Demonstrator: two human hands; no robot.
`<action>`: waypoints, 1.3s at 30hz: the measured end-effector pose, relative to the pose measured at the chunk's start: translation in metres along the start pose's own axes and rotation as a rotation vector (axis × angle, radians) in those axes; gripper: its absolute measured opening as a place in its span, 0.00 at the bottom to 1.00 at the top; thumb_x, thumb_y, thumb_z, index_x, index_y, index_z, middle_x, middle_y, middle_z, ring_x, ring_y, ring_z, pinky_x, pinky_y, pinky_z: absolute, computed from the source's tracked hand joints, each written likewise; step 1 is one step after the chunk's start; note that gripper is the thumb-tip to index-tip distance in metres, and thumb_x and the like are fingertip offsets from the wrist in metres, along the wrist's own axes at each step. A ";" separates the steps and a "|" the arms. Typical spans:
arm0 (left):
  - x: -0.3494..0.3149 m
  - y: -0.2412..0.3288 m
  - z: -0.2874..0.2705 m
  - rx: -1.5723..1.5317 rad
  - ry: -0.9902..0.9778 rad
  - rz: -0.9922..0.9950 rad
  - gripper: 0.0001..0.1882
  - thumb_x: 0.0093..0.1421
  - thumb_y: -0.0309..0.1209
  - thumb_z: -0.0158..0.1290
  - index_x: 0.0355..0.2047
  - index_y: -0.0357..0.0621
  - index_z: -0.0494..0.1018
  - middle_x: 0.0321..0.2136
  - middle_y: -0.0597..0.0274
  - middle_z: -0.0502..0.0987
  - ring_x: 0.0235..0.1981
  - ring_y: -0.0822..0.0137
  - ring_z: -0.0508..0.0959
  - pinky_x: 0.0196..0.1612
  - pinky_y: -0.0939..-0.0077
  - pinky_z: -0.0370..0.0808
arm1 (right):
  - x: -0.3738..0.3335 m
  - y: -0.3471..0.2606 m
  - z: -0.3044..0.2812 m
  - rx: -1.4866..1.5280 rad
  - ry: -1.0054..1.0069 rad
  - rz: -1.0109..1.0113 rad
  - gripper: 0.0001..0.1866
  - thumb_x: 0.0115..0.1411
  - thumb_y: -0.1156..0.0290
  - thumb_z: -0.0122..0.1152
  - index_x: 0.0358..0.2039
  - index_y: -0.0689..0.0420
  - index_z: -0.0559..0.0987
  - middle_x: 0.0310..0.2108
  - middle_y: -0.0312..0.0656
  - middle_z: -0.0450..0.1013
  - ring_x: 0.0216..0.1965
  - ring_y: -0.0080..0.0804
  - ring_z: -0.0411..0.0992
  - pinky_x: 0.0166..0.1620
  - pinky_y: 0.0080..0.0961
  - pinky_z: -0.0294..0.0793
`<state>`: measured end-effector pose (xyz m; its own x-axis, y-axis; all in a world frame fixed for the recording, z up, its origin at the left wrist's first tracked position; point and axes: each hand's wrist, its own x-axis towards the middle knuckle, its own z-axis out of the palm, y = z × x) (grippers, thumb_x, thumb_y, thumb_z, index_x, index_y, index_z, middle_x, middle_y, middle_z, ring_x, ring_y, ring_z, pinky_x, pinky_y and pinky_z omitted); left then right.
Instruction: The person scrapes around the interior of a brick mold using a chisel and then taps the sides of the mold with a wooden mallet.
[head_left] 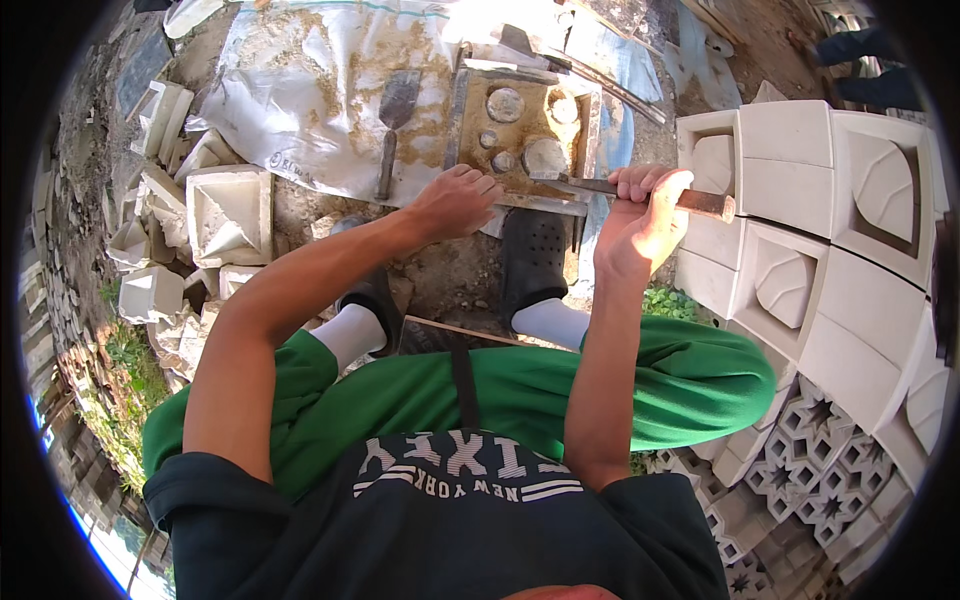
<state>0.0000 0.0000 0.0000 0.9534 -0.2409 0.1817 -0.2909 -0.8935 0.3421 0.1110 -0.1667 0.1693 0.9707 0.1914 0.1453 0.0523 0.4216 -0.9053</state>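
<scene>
My right hand (642, 222) is closed around the handle of a narrow trowel-like tool (708, 204). Its thin metal end points left, over the near right part of a square mould (456, 112). Sandy-brown material fills the mould, with several round pale shapes in it; a large disc (546, 158) lies right by the tool's tip. At the mould's near left corner, my left hand (462, 203) has its fingers curled in. Whether anything is in them is hidden. A flat trowel (398, 105) lies on the white sheet left of the mould, handle toward me.
Pale cast blocks (782, 195) with recessed faces stand stacked along the right, with star-patterned blocks (822, 455) nearer. Broken hollow blocks (230, 215) pile up at left. A dusty white sheet (290, 100) covers the ground ahead. Another person's dark-clothed legs (860, 70) show at far right.
</scene>
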 end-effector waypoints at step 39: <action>-0.018 -0.037 -0.030 -0.133 0.011 -0.372 0.56 0.48 0.64 0.59 0.69 0.50 0.47 0.68 0.41 0.42 0.68 0.42 0.47 0.67 0.47 0.48 | 0.011 0.034 0.038 -0.378 -0.160 0.128 0.22 0.59 0.73 0.52 0.10 0.55 0.57 0.10 0.32 0.51 0.13 0.22 0.47 0.19 0.26 0.48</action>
<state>-0.0084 0.0490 0.0115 0.9949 0.0951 0.0322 0.0662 -0.8621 0.5025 0.1148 -0.1166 0.1552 0.9279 0.3688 0.0550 0.0448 0.0363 -0.9983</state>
